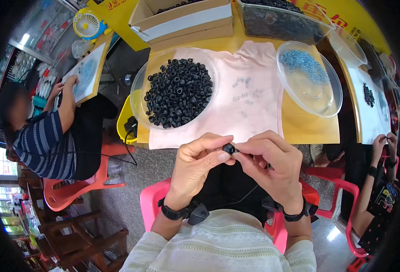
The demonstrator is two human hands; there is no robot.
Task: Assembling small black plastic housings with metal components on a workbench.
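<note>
Just past the table's near edge, my left hand [195, 165] pinches a small round black plastic part [228, 148] between thumb and fingertips. My right hand [274, 165] is closed against its right side, its fingertips on a tiny metal spring-like piece [237, 150] mostly hidden by them. On the table lies a pink cloth [259, 120] shaped like a shirt, with several small metal springs [243, 96] scattered on it. To the left, a round clear tray [136, 102] holds a heap of black plastic parts [177, 93]. At the right, a clear tub [315, 106] contains many bluish small springs [302, 65].
Along the back stand a cardboard box [191, 27] and a clear bin [281, 27] of black parts. A yellow bin [126, 120] is beside the table. One person [50, 140] works at a left table, another [381, 181] at the right. Pink chair arms [157, 199] flank me.
</note>
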